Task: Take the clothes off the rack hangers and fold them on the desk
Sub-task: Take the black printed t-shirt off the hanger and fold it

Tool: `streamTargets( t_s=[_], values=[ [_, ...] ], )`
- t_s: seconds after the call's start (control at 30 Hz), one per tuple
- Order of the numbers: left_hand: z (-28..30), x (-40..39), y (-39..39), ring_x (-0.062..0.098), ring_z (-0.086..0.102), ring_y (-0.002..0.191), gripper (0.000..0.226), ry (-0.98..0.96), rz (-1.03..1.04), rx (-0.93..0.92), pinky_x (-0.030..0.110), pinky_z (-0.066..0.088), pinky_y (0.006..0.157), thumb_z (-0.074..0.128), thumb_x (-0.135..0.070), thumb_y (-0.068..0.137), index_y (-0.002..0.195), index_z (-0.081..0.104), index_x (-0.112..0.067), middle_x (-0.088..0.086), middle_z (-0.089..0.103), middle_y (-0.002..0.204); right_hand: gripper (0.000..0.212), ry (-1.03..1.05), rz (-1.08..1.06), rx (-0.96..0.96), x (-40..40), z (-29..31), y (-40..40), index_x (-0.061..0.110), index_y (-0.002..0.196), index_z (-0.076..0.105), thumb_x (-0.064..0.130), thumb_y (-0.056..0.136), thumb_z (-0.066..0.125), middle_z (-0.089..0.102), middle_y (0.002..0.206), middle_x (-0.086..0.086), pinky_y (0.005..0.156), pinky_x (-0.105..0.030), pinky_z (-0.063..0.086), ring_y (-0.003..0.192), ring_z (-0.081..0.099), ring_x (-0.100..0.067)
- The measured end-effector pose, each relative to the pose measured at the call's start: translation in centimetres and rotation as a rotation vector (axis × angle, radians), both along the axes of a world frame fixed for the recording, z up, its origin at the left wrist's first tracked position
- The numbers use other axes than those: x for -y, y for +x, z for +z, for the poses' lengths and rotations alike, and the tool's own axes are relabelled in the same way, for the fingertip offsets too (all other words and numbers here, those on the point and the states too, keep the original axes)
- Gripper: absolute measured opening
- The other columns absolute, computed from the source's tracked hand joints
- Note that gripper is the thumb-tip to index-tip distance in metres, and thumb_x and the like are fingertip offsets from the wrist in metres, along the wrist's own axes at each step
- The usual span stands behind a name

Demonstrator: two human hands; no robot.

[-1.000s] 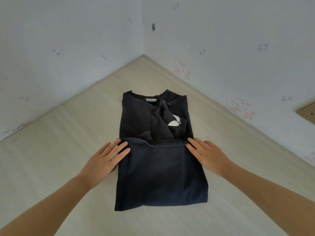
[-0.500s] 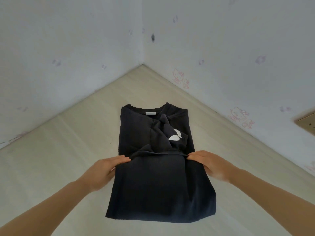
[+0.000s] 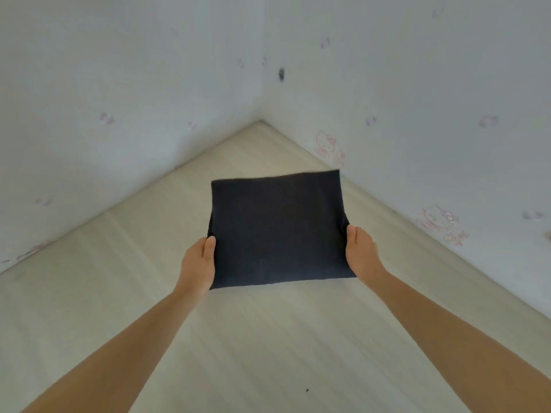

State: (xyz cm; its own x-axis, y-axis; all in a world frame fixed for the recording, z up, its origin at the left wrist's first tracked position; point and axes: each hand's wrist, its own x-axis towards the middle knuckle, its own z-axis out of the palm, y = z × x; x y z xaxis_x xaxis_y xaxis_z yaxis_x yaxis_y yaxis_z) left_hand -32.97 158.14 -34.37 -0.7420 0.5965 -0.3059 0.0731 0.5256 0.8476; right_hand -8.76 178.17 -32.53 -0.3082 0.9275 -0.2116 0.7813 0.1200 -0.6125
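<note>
Both hands, left hand (image 3: 198,262) and right hand (image 3: 362,253), grip the folded dark shirt (image 3: 278,231) by its sides; the person should lower it level onto the desk (image 3: 268,353), edges aligned.

Folded garment (image 3: 277,231) on the desk (image 3: 268,338) near its far corner, left hand (image 3: 198,263) at the garment's left edge, right hand (image 3: 362,253) at its right edge, walls (image 3: 119,84) behind both far desk edges.

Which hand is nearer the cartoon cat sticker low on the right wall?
Right. The right hand grips the folded dark shirt's right edge, on the sticker's side; the left hand grips the opposite edge.
</note>
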Motion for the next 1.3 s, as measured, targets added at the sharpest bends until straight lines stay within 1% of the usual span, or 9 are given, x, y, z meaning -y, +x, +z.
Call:
streamTargets(
  t_s=[0.17,0.37,0.5,0.6,0.67,0.73,0.83,0.97,1.3],
  values=[
    [-1.7,-1.2,0.1,0.022,0.046,0.067,0.040,-0.175,0.029,-0.146,0.033,0.032,0.060,0.029,-0.028,0.106,0.077,0.045,-0.006,0.006,0.049,0.072,0.036,-0.060,0.071,0.340,-2.0,-2.9,-1.1,0.018,0.065,0.031,0.010,0.100,0.026,0.038,0.066,0.001,0.067,-0.032,0.032,0.074,0.043,-0.028],
    [-1.5,-0.6,0.6,0.025,0.046,0.065,0.040,-0.203,0.031,-0.185,0.035,0.033,0.057,0.029,-0.028,0.105,0.075,0.044,-0.007,0.008,0.051,0.071,0.020,-0.003,0.032,0.496,-1.5,-2.7,-0.9,0.015,0.083,0.044,0.013,0.098,0.031,0.048,0.073,-0.002,0.058,-0.032,0.036,0.061,0.047,-0.020],
    [-0.6,-1.3,-0.1,0.026,0.053,0.068,0.040,-0.348,0.037,-0.303,0.035,0.039,0.061,0.032,-0.037,0.101,0.074,0.046,-0.011,0.004,0.054,0.075,0.031,0.036,-0.045,0.271,-1.7,-1.9,-1.4,0.010,0.091,0.049,0.029,0.102,0.026,0.054,0.089,-0.007,0.068,-0.036,0.040,0.076,0.053,-0.026],
    [0.0,-2.4,-0.6,0.023,0.055,0.080,0.035,-0.382,-0.006,-0.408,0.035,0.041,0.071,0.036,-0.045,0.100,0.094,0.055,-0.016,-0.002,0.051,0.098,0.037,-0.031,-0.056,0.118,-2.6,-2.1,-2.5,0.009,0.103,0.051,0.037,0.101,0.026,0.054,0.100,-0.009,0.073,-0.036,0.040,0.084,0.055,-0.026],
    [-0.1,-3.1,-0.7,0.022,0.053,0.085,0.037,-0.334,-0.008,-0.338,0.035,0.041,0.075,0.039,-0.044,0.100,0.107,0.057,-0.013,0.003,0.050,0.109,0.042,-0.053,-0.047,0.118,-2.9,-2.5,-3.0,0.009,0.095,0.051,0.043,0.099,0.026,0.054,0.096,-0.012,0.073,-0.035,0.040,0.080,0.053,-0.027],
    [-0.3,-3.7,-0.7,0.023,0.054,0.084,0.040,-0.303,0.022,-0.262,0.038,0.046,0.077,0.040,-0.043,0.100,0.106,0.058,-0.009,0.007,0.053,0.110,0.046,-0.058,-0.050,0.126,-2.9,-2.7,-3.4,0.008,0.090,0.052,0.045,0.099,0.025,0.056,0.095,-0.015,0.072,-0.035,0.040,0.077,0.053,-0.027],
    [-0.1,-4.1,-0.4,0.027,0.058,0.085,0.037,-0.258,0.078,-0.160,0.045,0.051,0.082,0.043,-0.044,0.098,0.100,0.057,-0.009,0.009,0.059,0.103,0.048,-0.080,-0.047,0.128,-2.3,-2.7,-3.3,0.006,0.098,0.056,0.043,0.101,0.026,0.058,0.097,-0.012,0.074,-0.034,0.039,0.082,0.055,-0.025],
    [0.5,-3.8,0.2,0.027,0.056,0.093,0.028,-0.221,0.134,0.017,0.040,0.046,0.081,0.045,-0.038,0.099,0.107,0.053,-0.013,0.003,0.058,0.100,0.047,-0.138,-0.066,0.128,-0.8,-2.5,-2.5,0.006,0.102,0.056,0.044,0.102,0.029,0.062,0.095,-0.009,0.074,-0.034,0.042,0.085,0.058,-0.024],
    [1.5,-0.9,3.6,0.027,0.055,0.091,0.027,-0.041,0.126,0.330,0.043,0.045,0.081,0.055,-0.030,0.097,0.103,0.062,-0.005,0.008,0.062,0.100,0.037,-0.392,-0.294,-0.196,5.4,0.4,4.6,0.013,0.114,0.057,0.038,0.103,0.033,0.063,0.107,-0.002,0.082,-0.034,0.045,0.095,0.059,-0.018]
  ],
)
